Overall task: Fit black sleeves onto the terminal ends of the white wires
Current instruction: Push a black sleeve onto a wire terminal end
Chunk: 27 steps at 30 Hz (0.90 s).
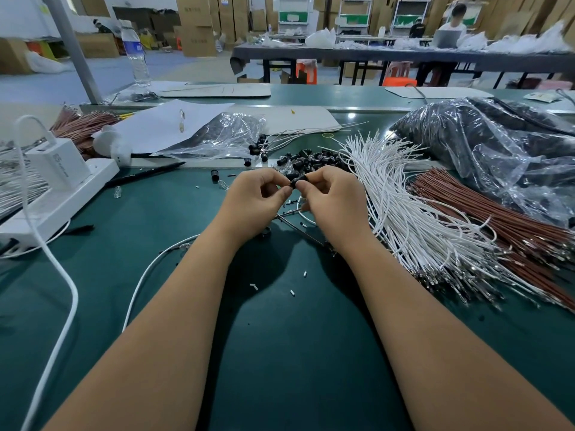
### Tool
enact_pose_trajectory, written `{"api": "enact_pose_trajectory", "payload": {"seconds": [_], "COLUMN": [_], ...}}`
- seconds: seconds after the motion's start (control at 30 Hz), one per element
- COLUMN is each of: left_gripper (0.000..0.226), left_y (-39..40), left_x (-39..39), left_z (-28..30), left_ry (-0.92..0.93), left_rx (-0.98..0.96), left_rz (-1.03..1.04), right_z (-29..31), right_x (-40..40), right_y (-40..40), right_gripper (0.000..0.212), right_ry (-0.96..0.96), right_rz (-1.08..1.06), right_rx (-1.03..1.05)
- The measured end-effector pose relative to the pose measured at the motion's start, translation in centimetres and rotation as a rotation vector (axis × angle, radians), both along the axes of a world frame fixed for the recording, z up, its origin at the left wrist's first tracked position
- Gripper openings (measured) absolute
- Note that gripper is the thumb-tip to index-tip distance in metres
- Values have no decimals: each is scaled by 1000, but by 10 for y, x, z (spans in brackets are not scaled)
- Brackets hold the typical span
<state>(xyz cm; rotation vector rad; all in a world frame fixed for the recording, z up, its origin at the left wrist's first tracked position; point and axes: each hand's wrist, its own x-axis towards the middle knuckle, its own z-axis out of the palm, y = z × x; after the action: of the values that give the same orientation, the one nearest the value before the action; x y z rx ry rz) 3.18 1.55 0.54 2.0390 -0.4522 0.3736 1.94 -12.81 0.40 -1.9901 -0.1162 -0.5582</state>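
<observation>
My left hand (255, 200) and my right hand (333, 197) meet over the green mat at the centre. Between their fingertips sits a small black sleeve (299, 181); my right thumb and forefinger pinch it, and my left fingertips pinch its other end. A white wire (303, 214) loops out below my right hand. Loose black sleeves (311, 160) lie heaped just beyond my hands. A thick bundle of white wires (401, 209) fans out on the right, metal terminals toward me. Finished wires with sleeves (273, 144) lie behind, to the left.
Brown wires (485, 219) lie right of the white bundle, under a plastic bag (497, 141) of dark parts. A white power strip with a charger (59, 188) and its cable (62, 281) occupy the left. Paper (161, 126), a pen (146, 175) and a water bottle (135, 54) stand farther back.
</observation>
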Motion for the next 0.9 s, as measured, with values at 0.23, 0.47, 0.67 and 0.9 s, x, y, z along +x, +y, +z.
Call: {"api": "enact_pose_trajectory", "payload": {"seconds": [0.23, 0.47, 0.67, 0.9], "left_gripper": [12, 14, 20, 12], "left_y": [2, 14, 26, 23], "left_x": [3, 15, 17, 22], "left_z": [1, -7, -11, -13], "left_ry": [48, -186, -252, 21], "left_rx": [-35, -27, 7, -239], "left_rz": [-38, 337, 439, 290], "right_z": [4, -3, -2, 2], "right_x": [1, 5, -7, -11], "right_y": [-3, -10, 12, 16], "right_gripper": [8, 10, 29, 12], "right_ry": [22, -13, 8, 40], "right_rz": [13, 0, 360, 386], "right_rx": [46, -155, -427, -654]}}
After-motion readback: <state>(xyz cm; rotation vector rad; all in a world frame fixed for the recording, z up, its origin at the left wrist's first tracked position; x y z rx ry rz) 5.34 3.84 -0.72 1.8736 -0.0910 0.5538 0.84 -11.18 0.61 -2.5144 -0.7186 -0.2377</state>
